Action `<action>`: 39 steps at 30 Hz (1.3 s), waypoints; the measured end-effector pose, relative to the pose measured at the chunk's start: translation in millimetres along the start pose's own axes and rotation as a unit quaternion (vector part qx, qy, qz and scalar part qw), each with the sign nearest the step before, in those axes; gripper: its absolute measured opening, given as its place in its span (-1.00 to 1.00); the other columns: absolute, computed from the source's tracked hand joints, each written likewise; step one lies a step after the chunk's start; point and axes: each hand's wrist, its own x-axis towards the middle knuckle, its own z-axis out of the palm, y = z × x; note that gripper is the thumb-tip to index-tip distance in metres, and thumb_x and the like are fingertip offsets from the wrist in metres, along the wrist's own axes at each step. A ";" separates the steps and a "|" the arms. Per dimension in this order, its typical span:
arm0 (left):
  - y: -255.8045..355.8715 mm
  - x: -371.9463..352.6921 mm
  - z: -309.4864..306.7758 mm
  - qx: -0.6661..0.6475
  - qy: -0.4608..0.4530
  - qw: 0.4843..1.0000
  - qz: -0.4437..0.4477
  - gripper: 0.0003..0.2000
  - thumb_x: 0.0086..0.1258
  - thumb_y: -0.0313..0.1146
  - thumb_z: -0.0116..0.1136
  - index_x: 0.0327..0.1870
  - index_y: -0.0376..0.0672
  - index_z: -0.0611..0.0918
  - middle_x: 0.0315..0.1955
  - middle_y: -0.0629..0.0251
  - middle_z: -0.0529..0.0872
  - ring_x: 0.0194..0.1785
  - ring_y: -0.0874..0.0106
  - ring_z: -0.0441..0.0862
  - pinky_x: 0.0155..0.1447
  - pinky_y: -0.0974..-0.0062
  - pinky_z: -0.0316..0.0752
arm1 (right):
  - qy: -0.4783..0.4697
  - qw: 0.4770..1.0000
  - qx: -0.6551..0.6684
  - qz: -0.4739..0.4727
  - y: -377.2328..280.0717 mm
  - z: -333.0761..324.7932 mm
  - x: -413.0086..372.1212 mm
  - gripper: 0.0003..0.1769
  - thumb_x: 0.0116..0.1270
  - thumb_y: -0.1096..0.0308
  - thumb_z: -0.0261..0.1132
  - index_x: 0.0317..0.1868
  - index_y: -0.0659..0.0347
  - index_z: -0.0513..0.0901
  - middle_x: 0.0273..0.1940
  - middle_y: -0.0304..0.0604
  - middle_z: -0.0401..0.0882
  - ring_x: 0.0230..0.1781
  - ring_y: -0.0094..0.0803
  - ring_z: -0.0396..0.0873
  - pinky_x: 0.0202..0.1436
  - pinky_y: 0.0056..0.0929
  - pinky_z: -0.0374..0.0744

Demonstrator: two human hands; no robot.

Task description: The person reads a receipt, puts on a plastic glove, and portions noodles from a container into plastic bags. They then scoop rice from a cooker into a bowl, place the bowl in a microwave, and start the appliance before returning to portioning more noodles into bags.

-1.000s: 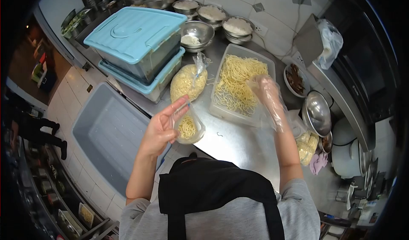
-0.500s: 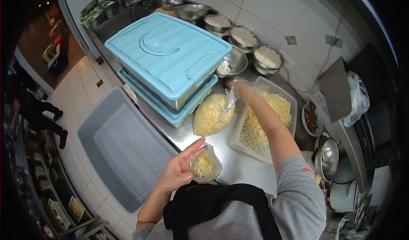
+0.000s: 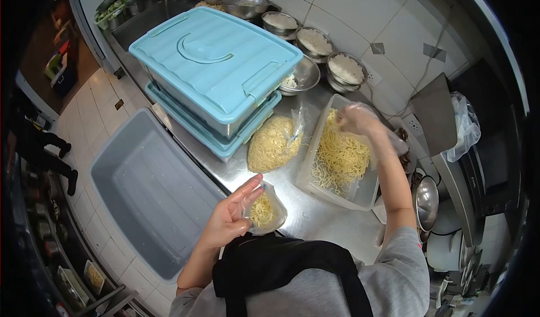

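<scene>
My left hand [image 3: 232, 214] holds the edge of a small clear plastic bag [image 3: 277, 218] with yellow noodles [image 3: 261, 211] inside, near my body. Over the far end of a translucent container [image 3: 354, 200], my right hand [image 3: 358, 119] appears blurred, and its fingers cannot be made out clearly. Loose yellow noodles [image 3: 340, 158] lie in that container just below the hand. A full knotted bag of noodles [image 3: 272, 145] rests on the metal counter between the container and the blue bins.
Stacked blue lidded bins [image 3: 214, 64] stand at the back left. Bowls of white food [image 3: 346, 68] line the wall. A large grey tub [image 3: 160, 196] is at the left, below counter level. Farther left, a person's dark-clothed legs [image 3: 48, 148] show.
My right hand has moved right, from beyond the container's far left corner to above the noodles. My left hand keeps the small bag. The view has shifted slightly.
</scene>
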 end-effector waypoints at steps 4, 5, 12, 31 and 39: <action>-2.0 -0.8 4.6 -0.011 0.011 1.000 0.006 -0.21 -0.18 -0.82 -0.18 0.31 -0.43 0.17 0.38 0.05 0.07 0.43 0.14 0.02 -0.56 0.81 0.35 | 0.034 0.992 -0.055 -0.111 -43.2 35.5 47.6 -0.74 0.09 0.33 0.18 -0.24 0.29 0.63 -0.20 0.08 0.62 -0.16 -0.08 0.59 -0.05 -0.19 0.51; -1.1 -1.4 4.9 -0.008 0.012 1.000 0.006 -0.21 -0.18 -0.82 -0.18 0.31 -0.43 0.17 0.38 0.05 0.07 0.43 0.14 0.02 -0.56 0.81 0.35 | 0.024 0.993 -0.033 -0.109 -42.5 59.2 63.5 -0.72 0.07 0.31 0.19 -0.24 0.29 0.64 -0.18 0.09 0.61 -0.15 -0.07 0.59 -0.05 -0.19 0.51; -6.1 -6.3 -0.2 0.005 0.012 1.000 0.020 -0.19 -0.13 -0.85 -0.19 0.36 -0.32 0.13 0.40 0.19 0.05 0.43 0.19 0.03 -0.54 0.82 0.34 | 0.081 0.982 -0.032 -0.168 -35.3 123.3 95.0 -0.66 0.04 0.16 0.21 -0.27 0.22 0.67 -0.20 0.07 0.62 -0.15 -0.05 0.59 -0.04 -0.14 0.50; -15.6 -4.2 28.6 0.065 0.039 0.997 0.011 -0.23 -0.18 -0.84 -0.21 0.30 -0.42 0.20 0.37 0.08 0.10 0.40 0.16 0.11 -0.59 0.81 0.31 | 0.222 0.973 -0.006 0.056 77.1 111.0 -96.9 -0.79 0.02 0.37 0.28 -0.30 0.25 0.61 -0.31 0.04 0.61 -0.30 -0.05 0.58 -0.24 -0.23 0.52; -15.3 2.8 45.2 0.100 0.033 0.994 0.017 -0.21 -0.20 -0.86 -0.27 0.30 -0.40 0.21 0.37 0.07 0.10 0.42 0.13 0.05 -0.61 0.82 0.28 | 0.293 0.853 0.430 0.039 -48.3 158.9 -59.2 -0.71 0.15 0.29 0.23 -0.17 0.28 0.54 -0.34 0.01 0.62 -0.34 -0.20 0.60 -0.18 -0.31 0.54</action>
